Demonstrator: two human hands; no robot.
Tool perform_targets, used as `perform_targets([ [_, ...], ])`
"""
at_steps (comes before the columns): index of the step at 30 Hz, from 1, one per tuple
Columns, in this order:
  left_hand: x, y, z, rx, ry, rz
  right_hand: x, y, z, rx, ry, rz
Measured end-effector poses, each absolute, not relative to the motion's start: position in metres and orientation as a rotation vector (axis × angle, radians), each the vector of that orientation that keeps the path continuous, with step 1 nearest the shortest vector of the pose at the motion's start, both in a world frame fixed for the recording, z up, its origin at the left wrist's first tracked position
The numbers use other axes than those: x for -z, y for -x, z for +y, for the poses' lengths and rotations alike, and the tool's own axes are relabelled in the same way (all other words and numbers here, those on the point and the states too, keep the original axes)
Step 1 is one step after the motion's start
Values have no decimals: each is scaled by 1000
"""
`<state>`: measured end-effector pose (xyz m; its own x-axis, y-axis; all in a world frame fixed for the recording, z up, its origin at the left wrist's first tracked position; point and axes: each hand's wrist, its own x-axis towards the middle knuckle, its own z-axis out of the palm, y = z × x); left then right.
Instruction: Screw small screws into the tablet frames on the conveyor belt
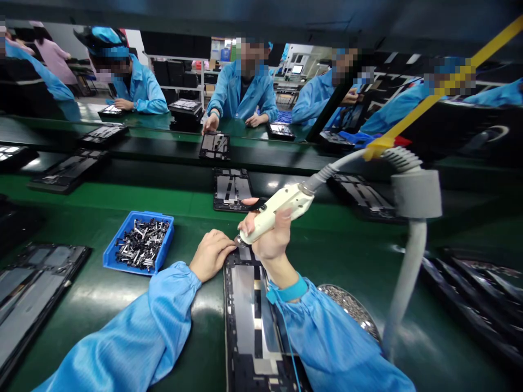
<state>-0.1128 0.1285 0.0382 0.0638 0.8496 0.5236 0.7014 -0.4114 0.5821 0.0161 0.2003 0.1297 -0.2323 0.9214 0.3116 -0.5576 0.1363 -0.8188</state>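
My right hand (272, 239) is wrapped round a cream-coloured electric screwdriver (281, 209), tilted with its tip down and to the left. That tip meets the top end of an opened tablet (245, 310), its inner side facing up in front of me. Right beside the tip are the fingertips of my left hand (212, 256), pressed together at the tablet's upper left corner; whatever they may pinch is hidden. To the left stands a blue tray (108, 258) full of small black and silver parts. A round dish of small metal screws (351, 305) is partly covered by my right sleeve.
A grey cable on a curved stand (408, 283) and a yellow strap (433, 98) rise at the right. Another opened tablet (32, 294) lies at left; dark devices (478, 305) are at right. More tablets (232, 188) lie ahead, where co-workers in blue (245, 92) sit.
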Motion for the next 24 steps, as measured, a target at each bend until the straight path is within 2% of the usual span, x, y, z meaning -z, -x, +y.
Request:
perform_targets([
  [4, -43, 122, 130, -1278, -2132, 1604, -129, -17, 201, -1456, 446, -1122],
  [8, -45, 143, 130, -1241, -1987, 1865, -131, -17, 201, -1447, 449, -1118],
  [19, -37, 148, 129, -712, -2205, 1950, -134, -15, 200, -1460, 431, -1116],
  [24, -45, 152, 129, -603, -2268, 1997, -135, -15, 200, -1440, 408, -1107],
])
